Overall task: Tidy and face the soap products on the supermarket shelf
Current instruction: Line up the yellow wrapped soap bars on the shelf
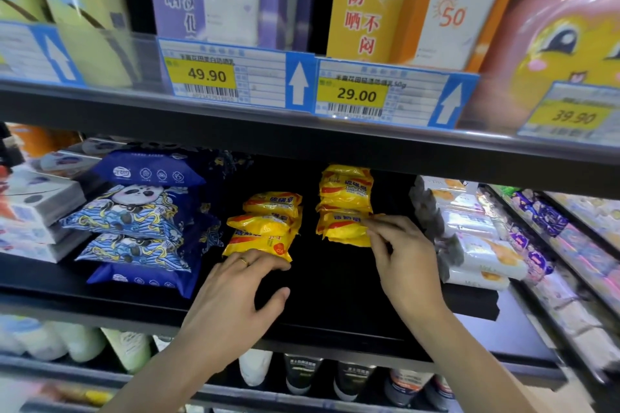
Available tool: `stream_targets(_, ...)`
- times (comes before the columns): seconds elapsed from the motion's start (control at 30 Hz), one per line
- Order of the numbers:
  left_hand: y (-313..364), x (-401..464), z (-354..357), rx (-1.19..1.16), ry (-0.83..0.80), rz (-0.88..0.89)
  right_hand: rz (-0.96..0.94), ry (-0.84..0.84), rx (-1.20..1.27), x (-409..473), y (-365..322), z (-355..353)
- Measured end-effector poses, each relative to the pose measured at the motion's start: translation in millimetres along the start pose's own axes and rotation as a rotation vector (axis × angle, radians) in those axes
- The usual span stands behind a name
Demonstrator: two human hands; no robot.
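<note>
Two stacks of yellow sulfur soap packs stand on the black middle shelf (335,282). The left stack (265,225) leans and fans forward, its lowest pack upside down. My left hand (241,292) lies with straight fingers touching the front edge of that lowest pack. The right stack (345,193) is taller and stands farther back. My right hand (402,258) pinches the right edge of the lowest front pack (342,228) in that stack between thumb and fingers.
Blue panda-print packs (141,221) are stacked left of the soaps; white soap boxes (33,208) sit farther left. White and grey packs (476,245) lie to the right. The upper shelf holds sunscreen boxes behind price tags (382,94). Bottles and tubes (302,375) stand on the shelf below.
</note>
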State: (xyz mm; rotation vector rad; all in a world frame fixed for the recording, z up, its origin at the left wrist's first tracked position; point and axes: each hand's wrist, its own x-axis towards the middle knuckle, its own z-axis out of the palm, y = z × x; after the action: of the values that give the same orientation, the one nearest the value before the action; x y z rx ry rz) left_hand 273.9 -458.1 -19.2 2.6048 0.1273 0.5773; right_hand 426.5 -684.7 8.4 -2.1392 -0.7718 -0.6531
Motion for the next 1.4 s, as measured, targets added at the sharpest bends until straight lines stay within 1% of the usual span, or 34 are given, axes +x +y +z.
stream_targets(0.07,4.2,2.6,-0.2,-0.088,0.036,0.003,0.006,0.014,0.042,-13.1,-2.8,-6.9)
stream_targets(0.17,14.4,9.4,4.1,-0.096,0.065,0.086,-0.031,0.018,0.113,-31.8,-5.5,-12.7)
stream_targets(0.33,30.4,23.2,16.4,-0.034,0.072,0.236,-0.091,0.041,0.182,-44.6,-5.8,-14.1)
stream_targets(0.5,36.3,32.9,25.3,0.080,0.214,0.378,-0.127,0.033,0.248,-48.0,-5.8,-13.9)
stream_targets(0.6,30.6,32.9,27.6,0.101,0.313,0.442,-0.140,-0.018,0.283,-52.5,-5.2,-16.7)
stream_targets(0.73,28.6,31.3,28.3,0.138,0.350,0.479,-0.028,-0.174,0.362,-58.5,1.5,-20.5)
stream_targets(0.83,28.5,29.4,28.1,0.125,0.361,0.493,-0.044,-0.219,0.352,-59.8,4.6,-20.6)
stream_targets(0.93,30.6,28.9,26.8,0.096,0.367,0.509,-0.124,-0.180,0.311,-59.8,3.4,-19.0)
stream_targets(1.03,32.7,29.2,26.3,0.045,0.348,0.510,-0.119,-0.171,0.303,-59.0,1.8,-19.1)
stream_targets(1.23,30.6,28.1,27.2,-0.089,0.244,0.366,-0.102,-0.266,0.271,-58.0,0.0,-22.2)
stream_targets(1.3,29.7,28.8,27.1,-0.152,0.218,0.303,-0.095,-0.276,0.230,-57.5,-1.2,-23.6)
stream_targets(1.4,28.6,28.5,26.7,-0.182,0.189,0.283,-0.089,-0.264,0.204,-56.9,-2.4,-23.7)
